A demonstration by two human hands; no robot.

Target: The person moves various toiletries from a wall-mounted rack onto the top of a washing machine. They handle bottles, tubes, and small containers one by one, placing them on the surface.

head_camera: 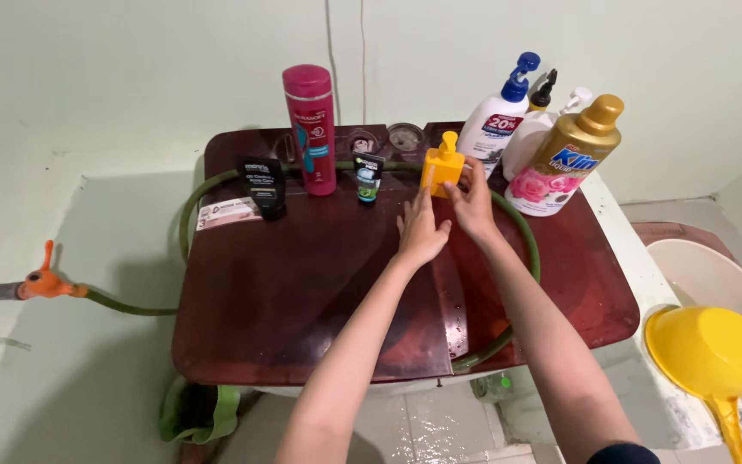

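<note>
Orange tap (42,281) w/ green hose (189,206) is sitting far left. On the dark red washer lid (285,292), black tube (263,186), pink bottle (311,129) & small tube (368,178) are standing. Left hand (420,230) is lying open, fingers touching the yellow pump bottle (442,165); right hand (474,200) is gripping its side. Gold bottle (567,156) & yellow dipper (710,354) are sitting right.

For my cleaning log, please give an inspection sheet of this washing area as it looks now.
Surface: dark red lid, water drops near its middle.
Job's things: small yellow pump bottle, upright.
Clutter: pink bottle, two small tubes, three pump bottles, gold bottle.
Hands: left hand open below the pump; right hand touching the bottle's side.
Cables: green hose across the lid to an orange tap.
Surroundings: yellow dipper, basin, wet tiles.
</note>
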